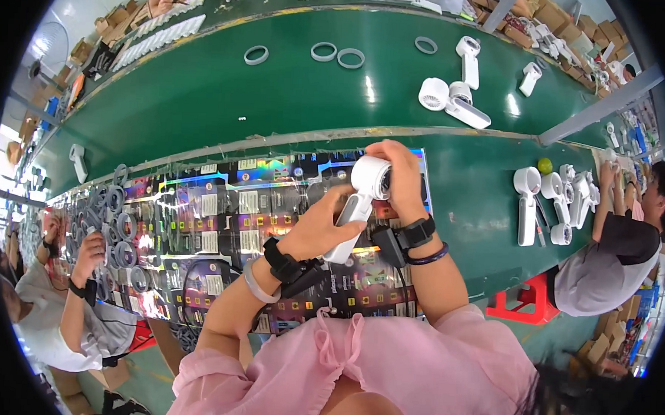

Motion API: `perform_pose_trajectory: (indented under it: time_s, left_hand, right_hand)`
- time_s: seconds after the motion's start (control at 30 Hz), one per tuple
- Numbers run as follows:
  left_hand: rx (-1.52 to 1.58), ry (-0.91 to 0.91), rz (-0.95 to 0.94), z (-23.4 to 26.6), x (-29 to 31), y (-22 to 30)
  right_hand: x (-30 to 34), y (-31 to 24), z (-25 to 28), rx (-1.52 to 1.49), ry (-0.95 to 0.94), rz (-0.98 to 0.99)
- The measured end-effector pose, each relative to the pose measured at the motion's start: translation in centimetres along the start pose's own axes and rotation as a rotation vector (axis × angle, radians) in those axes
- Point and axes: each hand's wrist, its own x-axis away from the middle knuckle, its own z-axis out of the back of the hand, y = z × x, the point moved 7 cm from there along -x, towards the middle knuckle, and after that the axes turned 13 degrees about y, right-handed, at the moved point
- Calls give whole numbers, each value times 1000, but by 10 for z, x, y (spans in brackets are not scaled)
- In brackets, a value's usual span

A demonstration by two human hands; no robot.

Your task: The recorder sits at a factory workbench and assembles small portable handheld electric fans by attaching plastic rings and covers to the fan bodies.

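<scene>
A white handheld fan (pixel 361 192) is held over the printed sheet, tilted, with its round head up and its handle slanting down toward me. Around its handle my left hand (pixel 318 225) is closed, the thumb lying across the grey front strip. My right hand (pixel 403 179) curls over the right side of the round head, fingers on its top and rim. A dark inner part shows in the head's opening beside my right palm. Straps with black boxes sit on both my wrists.
A printed sheet (pixel 235 218) covers the bench. Many grey rings (pixel 126 227) are piled left, near a co-worker's hand (pixel 91 254). Several white fans (pixel 526 208) lie right, by a yellow-green ball (pixel 545 165). The green belt (pixel 293 94) beyond a raised rail carries rings and fans.
</scene>
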Motion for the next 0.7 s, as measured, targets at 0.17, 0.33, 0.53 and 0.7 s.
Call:
perform_pose_trajectory:
  time_s: [0.17,0.33,0.53,0.7]
  left_hand:
    - [292,188,133,48,-13,21]
    - [208,478,1,173,-61,37]
    - [109,833,1,372,-125,-9]
    - [-136,1024,28,458,-123,-18]
  right_hand:
    - [1,7,5,-170,84,-151]
    - [1,8,-3,1,34,19]
    - [0,8,-9,25,47,58]
    - [4,1,-12,71,45,143]
